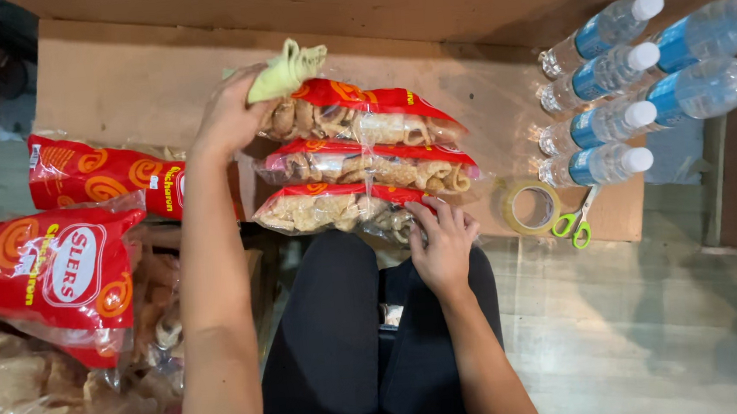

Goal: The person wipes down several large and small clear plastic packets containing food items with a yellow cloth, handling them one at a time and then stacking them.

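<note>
while the left hand (pixel 226 117) grips a yellow-green cloth (pixel 288 70) at the top of three stacked snack bags (pixel 365 159) on cardboard (pixel 139 76), the right hand (pixel 442 245) rests with fingers spread on the nearest bag. tape (pixel 532 206), scissors (pixel 575 220) and water bottles (pixel 615 109) lie to the right.

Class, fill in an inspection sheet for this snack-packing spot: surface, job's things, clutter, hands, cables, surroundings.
Surface: cardboard sheet laid over the floor.
Job's things: three snack bags stacked inside a clear outer bag; yellow-green tie at its top.
Clutter: tape roll, green scissors, six water bottles.
Hands: left hand grips the bag's top; right hand rests on the lowest bag.
Cables: nothing seen.
Surroundings: more red snack bags at left; wooden floor.
</note>
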